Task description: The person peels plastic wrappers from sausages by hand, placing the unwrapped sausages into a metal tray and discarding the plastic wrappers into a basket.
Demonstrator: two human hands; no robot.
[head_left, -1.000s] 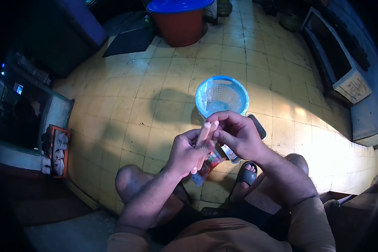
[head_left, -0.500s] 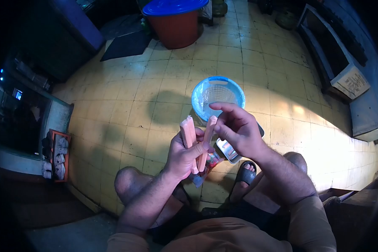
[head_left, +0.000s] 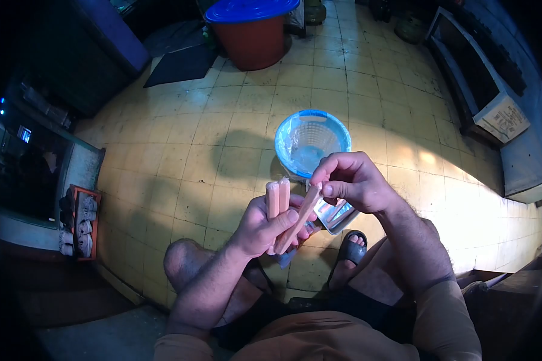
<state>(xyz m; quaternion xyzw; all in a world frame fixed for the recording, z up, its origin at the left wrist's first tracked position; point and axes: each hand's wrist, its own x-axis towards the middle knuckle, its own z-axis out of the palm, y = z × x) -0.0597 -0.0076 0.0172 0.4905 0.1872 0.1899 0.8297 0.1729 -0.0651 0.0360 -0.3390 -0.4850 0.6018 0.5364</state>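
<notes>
Home interior: tiled floor (head_left: 174, 129), shoe rack (head_left: 98, 210)

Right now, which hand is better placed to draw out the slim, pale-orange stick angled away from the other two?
Likely the right hand: it pinches the upper end of that stick. The left hand is occupied, gripping all three lower down.

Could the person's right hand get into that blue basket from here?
Probably yes, reaching downward: the blue basket stands open-topped just beyond the right hand, though that hand is at the end of a pinkish stick.
</notes>
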